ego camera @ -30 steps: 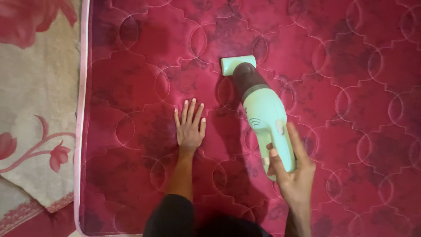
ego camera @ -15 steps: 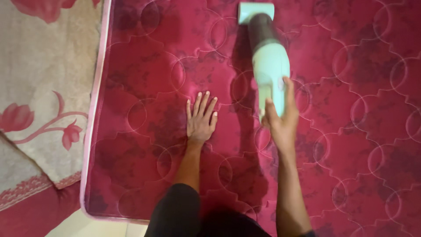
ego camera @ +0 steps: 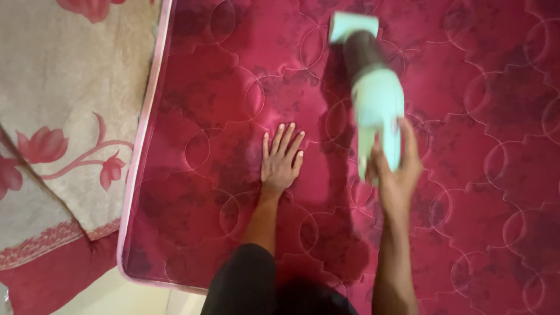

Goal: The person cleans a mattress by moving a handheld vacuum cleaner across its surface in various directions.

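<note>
Mint-green handheld vacuum [ego camera: 373, 87] is gripped by right hand [ego camera: 396, 175], nozzle set on crimson quilted mattress [ego camera: 233, 70]. Left hand [ego camera: 281, 160] is laid flat just left. Beige floral cloth [ego camera: 64, 87] is spread beyond mattress's left edge.

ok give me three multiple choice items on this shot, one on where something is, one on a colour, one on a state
1. Where does the left hand rest?
A. flat on the quilted mattress
B. on the floral cloth
C. on the vacuum nozzle

2. What colour is the body of the handheld vacuum?
A. bright orange
B. mint green
C. black

3. What is the right hand doing?
A. lying open on the mattress
B. gripping the vacuum's handle
C. pinching the cloth edge

Answers:
1. A, the palm and spread fingers lie on the crimson mattress beside the vacuum.
2. B, the body and nozzle are pale mint, with a dark section between them.
3. B, the fingers wrap the rear handle, nozzle pointing away.
</note>
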